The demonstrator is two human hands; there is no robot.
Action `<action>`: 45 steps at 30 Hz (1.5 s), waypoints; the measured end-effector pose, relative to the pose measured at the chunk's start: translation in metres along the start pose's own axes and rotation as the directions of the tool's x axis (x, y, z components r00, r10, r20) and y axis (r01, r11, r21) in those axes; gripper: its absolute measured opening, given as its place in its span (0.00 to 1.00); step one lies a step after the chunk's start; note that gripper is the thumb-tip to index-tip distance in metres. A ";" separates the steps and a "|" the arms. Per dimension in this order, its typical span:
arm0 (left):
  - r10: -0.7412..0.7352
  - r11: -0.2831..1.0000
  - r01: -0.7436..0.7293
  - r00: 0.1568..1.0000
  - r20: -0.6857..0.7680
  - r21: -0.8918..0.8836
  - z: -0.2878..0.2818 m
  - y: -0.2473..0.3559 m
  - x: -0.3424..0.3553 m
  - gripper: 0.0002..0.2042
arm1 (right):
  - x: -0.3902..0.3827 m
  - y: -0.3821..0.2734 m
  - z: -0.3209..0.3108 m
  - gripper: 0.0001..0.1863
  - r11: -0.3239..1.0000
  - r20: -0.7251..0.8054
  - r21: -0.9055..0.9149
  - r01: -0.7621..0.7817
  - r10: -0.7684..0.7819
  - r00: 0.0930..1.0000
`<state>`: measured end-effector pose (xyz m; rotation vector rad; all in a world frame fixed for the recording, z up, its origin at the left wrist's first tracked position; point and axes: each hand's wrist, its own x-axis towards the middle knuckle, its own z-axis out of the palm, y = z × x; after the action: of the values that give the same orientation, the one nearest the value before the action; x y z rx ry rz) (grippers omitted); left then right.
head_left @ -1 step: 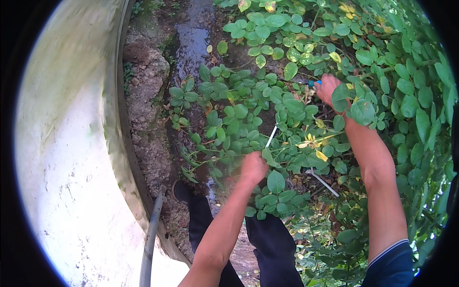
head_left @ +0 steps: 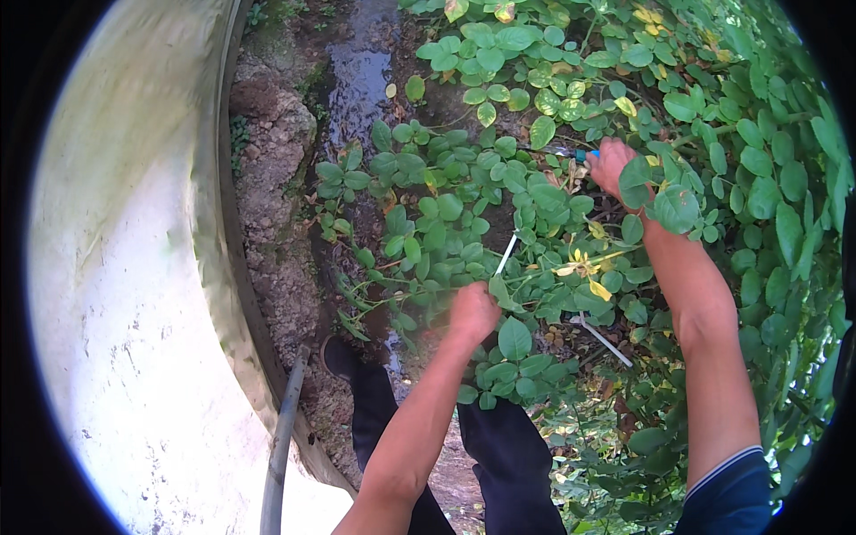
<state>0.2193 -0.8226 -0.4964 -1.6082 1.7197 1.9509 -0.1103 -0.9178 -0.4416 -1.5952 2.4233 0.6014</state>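
Observation:
My left hand (head_left: 474, 312) is closed in a fist among the leafy stems at the lower middle. Leaves hide what its fingers hold. A thin white strip (head_left: 506, 254) slants up just beyond its knuckles. Farther off to the right, my right hand (head_left: 613, 168) is closed around the blue handle of a tool (head_left: 581, 155). A narrow metal part points left from that handle, partly under leaves. Oval green leaves (head_left: 446, 207) spread between the two hands. A yellowed leaf cluster (head_left: 584, 269) hangs on a stem there.
A pale curved wall (head_left: 134, 294) fills the left side. A grey pole (head_left: 285, 437) leans beside it. Wet ground (head_left: 359, 80) and a rough earth ledge (head_left: 272, 178) run along the wall. Dense foliage (head_left: 776, 178) crowds the right. Another white stick (head_left: 604, 342) lies below the yellow leaves.

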 end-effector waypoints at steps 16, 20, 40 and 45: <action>0.024 0.998 -0.026 0.999 0.038 0.049 -0.003 0.001 0.002 0.06 | -0.001 0.010 0.007 0.17 0.984 -0.072 -0.079 0.162 -0.168 0.983; -0.022 1.000 0.021 0.999 0.043 0.018 -0.004 0.005 0.001 0.06 | -0.003 0.012 0.011 0.16 0.980 -0.180 -0.056 0.191 -0.198 0.963; -0.049 0.997 0.053 0.997 0.063 -0.058 -0.010 0.008 0.002 0.08 | 0.031 0.033 0.025 0.14 0.941 0.070 0.141 -0.309 0.302 0.951; -0.010 0.999 0.012 0.999 0.036 -0.053 -0.010 0.004 0.003 0.09 | 0.035 0.025 0.014 0.17 0.821 0.117 0.296 -0.489 0.477 0.871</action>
<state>0.2216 -0.8336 -0.4942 -1.5858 1.6567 2.0237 -0.1486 -0.9322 -0.4614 -0.8326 2.7333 0.2749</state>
